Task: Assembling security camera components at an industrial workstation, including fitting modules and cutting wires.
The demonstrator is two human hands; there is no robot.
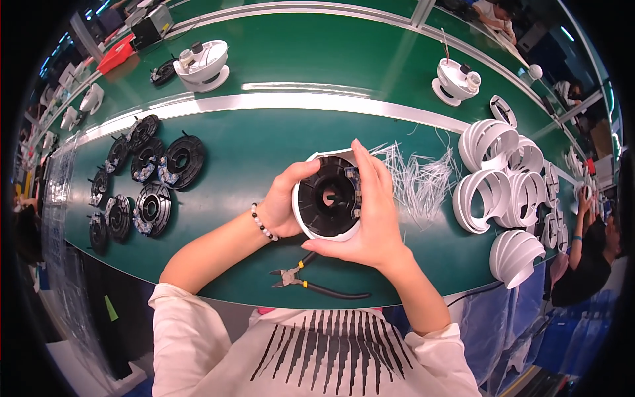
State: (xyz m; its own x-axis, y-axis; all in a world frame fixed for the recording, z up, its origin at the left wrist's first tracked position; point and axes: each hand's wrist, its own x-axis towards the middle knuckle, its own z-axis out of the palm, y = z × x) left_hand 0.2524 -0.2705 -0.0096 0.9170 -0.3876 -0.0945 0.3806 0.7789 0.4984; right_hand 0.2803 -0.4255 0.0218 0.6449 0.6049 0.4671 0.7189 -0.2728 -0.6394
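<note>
Between my two hands, above the green bench, is a white round plastic housing. A black ribbed disc with a hole at its centre sits inside it, and a small circuit board shows at the disc's right edge. My left hand is closed around the left side of the housing. On its other side my right hand grips it, fingers along the upper right and thumb at the lower edge. Just below lie side cutters with black and yellow handles, touched by neither hand.
Black discs with circuit boards lie in a group at left. White cable ties are heaped right of my hands, with white ring housings beyond. Past a metal rail stand white assemblies. A person sits far right.
</note>
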